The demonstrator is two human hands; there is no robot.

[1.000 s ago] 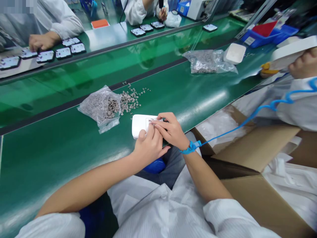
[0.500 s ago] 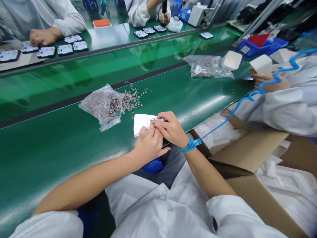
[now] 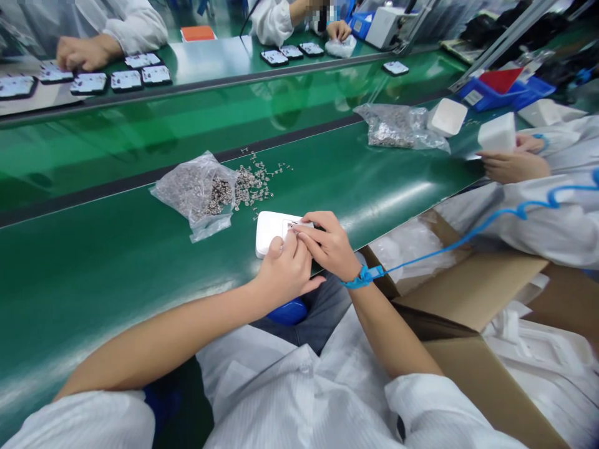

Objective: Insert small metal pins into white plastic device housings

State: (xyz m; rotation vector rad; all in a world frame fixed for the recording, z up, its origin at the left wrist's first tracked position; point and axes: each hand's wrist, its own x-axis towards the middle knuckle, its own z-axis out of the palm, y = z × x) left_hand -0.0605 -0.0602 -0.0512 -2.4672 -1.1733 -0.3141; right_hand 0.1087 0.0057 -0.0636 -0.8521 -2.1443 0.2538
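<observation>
A white plastic housing with rounded corners lies at the near edge of the green work surface. My left hand rests over its near side, fingers curled in and thumb bent; whatever they pinch is hidden. From the right, my right hand reaches over the housing with fingers bent together, their tips meeting the left fingertips at a rectangular recess. The tiny thing at those tips is too small to name. Beyond the housing, small metal parts spill from a clear plastic bag.
A blue coiled cord runs from my right wristband toward a co-worker at right, whose hands hold a white housing. An open cardboard box stands beside me. Another bag of metal parts lies farther along.
My hands stay at the recess with only slight finger movement. The view has shifted a little. At right, the co-worker has raised and turned the white housing, and both of their hands now show.
</observation>
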